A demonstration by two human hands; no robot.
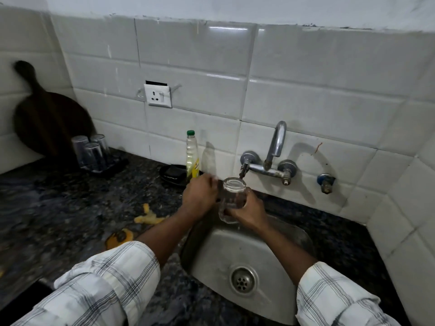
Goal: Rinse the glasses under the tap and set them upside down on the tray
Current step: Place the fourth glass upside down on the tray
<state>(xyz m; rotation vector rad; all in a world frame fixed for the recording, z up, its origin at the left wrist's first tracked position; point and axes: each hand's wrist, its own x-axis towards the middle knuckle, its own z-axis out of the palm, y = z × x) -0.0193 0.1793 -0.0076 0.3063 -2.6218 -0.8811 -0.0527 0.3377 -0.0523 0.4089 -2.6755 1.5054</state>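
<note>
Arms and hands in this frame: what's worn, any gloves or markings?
No gloves: left hand and right hand are bare, no watch or rings visible. The left sleeve and right sleeve are white with thin dark check lines, ending near the elbows; forearms uncovered.

We stretch both arms forward, forearms bare and converging, the left sleeve (106, 278) and right sleeve (334, 295) bunched near the elbows. Our right hand (247, 211) wraps the glass (231, 196) from the right, fingers curled round its side, wrist bent slightly inward. Our left hand (200, 196) sits just beside the glass, back upward, knuckles bent. Its fingertips are blurred, so we cannot tell whether they touch it.
</note>
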